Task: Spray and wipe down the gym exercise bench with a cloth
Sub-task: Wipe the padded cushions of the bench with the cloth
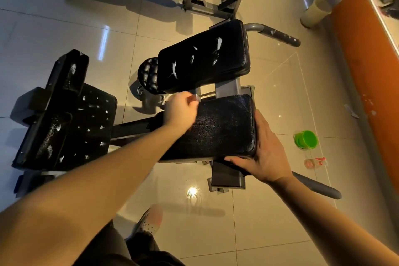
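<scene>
The exercise bench [227, 87] stands mid-floor [280, 93] on a grey frame and carries two black cushions.

1. The near pad [220, 127] lies closest to the person. Its textured surface shows a faint sheen.
2. The far pad [205, 58] sits just beyond it and bears several white scuffs.
3. The left hand [179, 108] is at the far left corner of the near pad. Its fingers are curled, and thumb and fingertips pinch a small pale item [196, 97] that is too blurred to identify.
4. The right hand [267, 151] grasps the near right corner of the near pad. The fingers lie along the right edge and the thumb wraps the near edge.
5. A spray bottle [314, 162] lies on its side on the floor to the right of the bench, with a green bucket [306, 139] just beyond it.
6. A second bench [71, 119], with scuffed black padding, stands to the left.
</scene>
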